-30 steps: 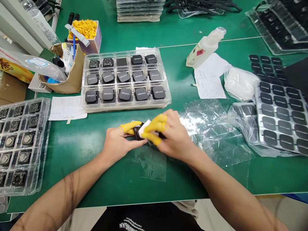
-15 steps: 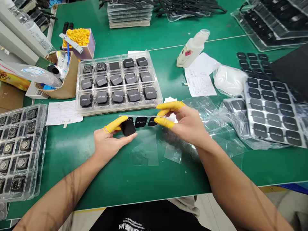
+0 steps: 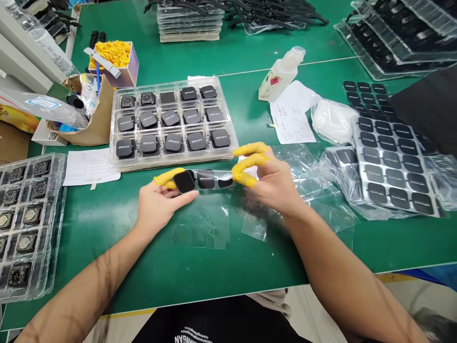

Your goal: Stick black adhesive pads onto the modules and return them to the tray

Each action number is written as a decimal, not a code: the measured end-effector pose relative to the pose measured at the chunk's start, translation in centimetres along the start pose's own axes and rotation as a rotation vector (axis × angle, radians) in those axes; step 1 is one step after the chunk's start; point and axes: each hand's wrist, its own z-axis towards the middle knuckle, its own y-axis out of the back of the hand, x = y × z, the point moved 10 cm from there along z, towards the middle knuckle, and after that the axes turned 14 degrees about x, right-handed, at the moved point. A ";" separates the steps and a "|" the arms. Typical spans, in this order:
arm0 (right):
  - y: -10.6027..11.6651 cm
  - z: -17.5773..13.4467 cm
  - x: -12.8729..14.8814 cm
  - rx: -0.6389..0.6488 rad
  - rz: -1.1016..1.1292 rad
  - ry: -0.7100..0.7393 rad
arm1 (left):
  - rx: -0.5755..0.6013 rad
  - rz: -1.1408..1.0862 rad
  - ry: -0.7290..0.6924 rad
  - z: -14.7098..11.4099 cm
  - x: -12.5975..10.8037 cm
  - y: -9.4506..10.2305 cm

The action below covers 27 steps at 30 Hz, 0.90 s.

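My left hand (image 3: 160, 195), with yellow finger cots, grips a square black watch case (image 3: 184, 182) between thumb and fingers, its glossy face tilted toward me. Just right of it, a clear strip of black printed film squares (image 3: 206, 180) stretches across to my right hand (image 3: 262, 174). The right hand, also in yellow finger cots, is pinched at the strip's right end, which curls there; exact fingertip contact is hard to see. Below the hands, clear plastic film sheets (image 3: 210, 233) lie on the green table (image 3: 150, 271).
Behind my hands stands a clear tray (image 3: 171, 159) of covered watch cases. At left is another tray (image 3: 59, 214) of watch cases. More film sheets (image 3: 400, 164) and crumpled plastic (image 3: 307, 181) lie right, a white bottle (image 3: 282, 76) at the back.
The watch case has tilted so its face turns more toward me. The film strip has also tilted, and its right end now curls by my right hand.
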 end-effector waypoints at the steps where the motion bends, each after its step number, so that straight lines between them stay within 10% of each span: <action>1: 0.6 0.0 0.2 0.009 0.108 0.020 | 0.014 -0.006 0.006 0.1 0.1 -0.1; 5: -0.5 -0.2 0.3 0.103 0.497 -0.115 | 0.105 0.096 -0.011 0.1 0.0 -1.0; 12: -8.5 -1.7 -1.5 0.172 0.491 -0.517 | 0.238 0.299 -0.107 0.0 -0.6 -2.3; 27: -9.2 -2.7 -2.4 0.073 0.514 -0.560 | 0.233 0.419 -0.159 -0.2 -0.6 -2.5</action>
